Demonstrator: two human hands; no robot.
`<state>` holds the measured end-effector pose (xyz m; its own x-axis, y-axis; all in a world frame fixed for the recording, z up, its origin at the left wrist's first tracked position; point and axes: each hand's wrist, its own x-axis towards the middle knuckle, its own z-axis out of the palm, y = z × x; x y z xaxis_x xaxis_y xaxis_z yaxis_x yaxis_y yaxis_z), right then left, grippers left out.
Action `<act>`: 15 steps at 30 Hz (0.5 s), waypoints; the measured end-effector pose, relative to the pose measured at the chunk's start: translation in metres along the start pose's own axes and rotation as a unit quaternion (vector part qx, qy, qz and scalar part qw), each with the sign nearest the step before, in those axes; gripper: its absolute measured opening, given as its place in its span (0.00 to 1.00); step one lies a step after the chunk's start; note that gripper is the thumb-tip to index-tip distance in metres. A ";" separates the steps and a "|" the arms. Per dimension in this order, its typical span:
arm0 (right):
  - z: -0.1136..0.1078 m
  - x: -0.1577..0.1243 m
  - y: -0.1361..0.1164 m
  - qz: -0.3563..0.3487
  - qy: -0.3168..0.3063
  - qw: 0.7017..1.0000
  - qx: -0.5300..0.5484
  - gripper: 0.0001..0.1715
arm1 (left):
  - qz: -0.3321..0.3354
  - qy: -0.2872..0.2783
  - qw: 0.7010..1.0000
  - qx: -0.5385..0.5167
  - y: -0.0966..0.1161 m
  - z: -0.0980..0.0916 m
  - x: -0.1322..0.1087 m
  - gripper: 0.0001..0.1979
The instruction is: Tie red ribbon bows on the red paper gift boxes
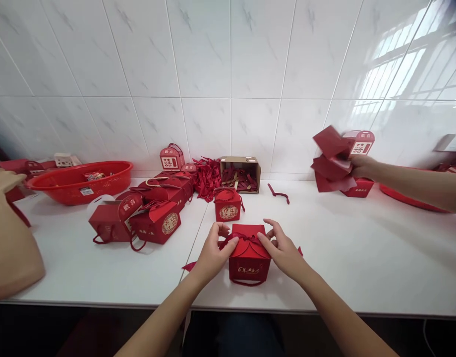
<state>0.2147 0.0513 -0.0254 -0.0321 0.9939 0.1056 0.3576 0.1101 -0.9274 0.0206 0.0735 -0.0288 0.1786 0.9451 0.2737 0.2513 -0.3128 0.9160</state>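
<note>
A red gift box (pixel 249 267) with gold lettering stands upright in front of me, its flaps folded over the top. A dark red ribbon (pixel 250 239) lies tied across the lid, its tails spreading on both sides. My left hand (pixel 218 244) pinches the ribbon at the left of the knot, thumb on the lid's edge. At the right of the knot my right hand (pixel 278 245) grips the other ribbon loop between thumb and fingers. A cord handle (pixel 248 283) hangs at the box's front. Just behind stands a smaller-looking red box (pixel 228 206) with a gold emblem.
Several red boxes (pixel 157 223) cluster at the left, near a red basin (pixel 83 183). Loose ribbons (pixel 206 178) and a cardboard box (pixel 253 173) of straps stand by the wall. At right, another person's hand (pixel 364 167) holds folded red boxes (pixel 334 163).
</note>
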 end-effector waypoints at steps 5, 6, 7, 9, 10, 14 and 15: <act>0.001 0.002 0.004 0.010 -0.020 0.999 0.024 0.31 | -0.036 -0.020 0.999 -0.008 -0.006 0.003 -0.001 0.11; -0.001 0.003 0.005 0.007 -0.023 1.000 0.020 0.30 | -0.040 -0.029 0.999 0.010 -0.005 0.002 -0.002 0.11; -0.004 0.004 0.007 0.002 -0.025 1.000 0.016 0.28 | -0.042 -0.038 0.998 0.033 -0.004 0.000 -0.002 0.12; -0.013 0.006 0.010 -0.014 -0.024 0.999 0.017 0.24 | -0.034 -0.058 0.995 0.076 0.000 -0.007 -0.001 0.15; -0.019 0.007 0.010 -0.028 -0.021 0.999 0.025 0.21 | -0.027 -0.063 0.994 0.090 0.003 -0.012 0.000 0.16; -0.047 0.001 0.006 -0.107 -0.063 0.992 -0.004 0.16 | -0.058 -0.072 0.985 0.145 0.017 -0.039 0.012 0.14; -0.054 -0.003 0.003 -0.123 -0.086 0.988 -0.038 0.18 | -0.095 -0.101 0.975 0.171 0.020 -0.046 0.018 0.11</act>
<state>0.2658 0.0485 -0.0088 -0.2824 0.9244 0.2565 0.3878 0.3546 -0.8508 -0.0150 0.0885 0.0082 0.2732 0.9619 0.0140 0.5952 -0.1804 0.7831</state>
